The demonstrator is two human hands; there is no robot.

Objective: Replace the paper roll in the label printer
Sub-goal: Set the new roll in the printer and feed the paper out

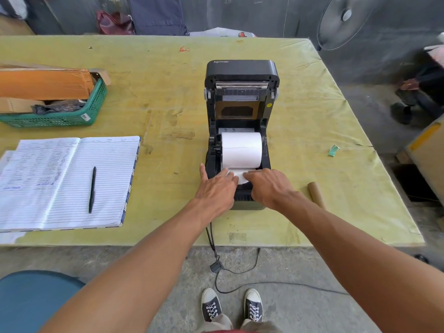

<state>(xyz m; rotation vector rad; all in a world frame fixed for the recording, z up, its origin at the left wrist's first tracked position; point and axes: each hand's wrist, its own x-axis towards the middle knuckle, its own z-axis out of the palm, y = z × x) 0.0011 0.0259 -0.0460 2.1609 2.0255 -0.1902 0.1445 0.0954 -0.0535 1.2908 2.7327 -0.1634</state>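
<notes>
Black plastic label printer (pixel 241 131), lid (pixel 242 75) tipped up and back: standing near the middle of a yellow-green covered table (pixel 168 92), paper bay exposed for loading.

Full white paper roll (pixel 241 150): seated crosswise in the open bay, between the side guides; loose white leading end (pixel 236 175) drawn forward over the front edge, probably so it lies across the feed slot before the lid shuts.

Left hand (pixel 217 186): palm down, fingers laid flat on the leading end, thumb spread out to the printer's side; pressing, not clenched.

Right hand (pixel 266 185): palm down just beside the left, fingers extended onto the same paper end; likewise flat, nothing enclosed. Both apparently smoothing and squaring the paper.

Bare brown cardboard core (pixel 316 194): lying on the table to the right of the printer, apart from it; likely the spent roll's tube, set aside.

Green perforated plastic basket (pixel 72 116), far left: holding a taped brown cardboard parcel (pixel 45 82), cardboard pieces and a dark crumpled wrap.

Open lined ledger (pixel 69 181), black pen (pixel 92 189) resting on its right page.

Remaining, by judgement: lid closing.
</notes>
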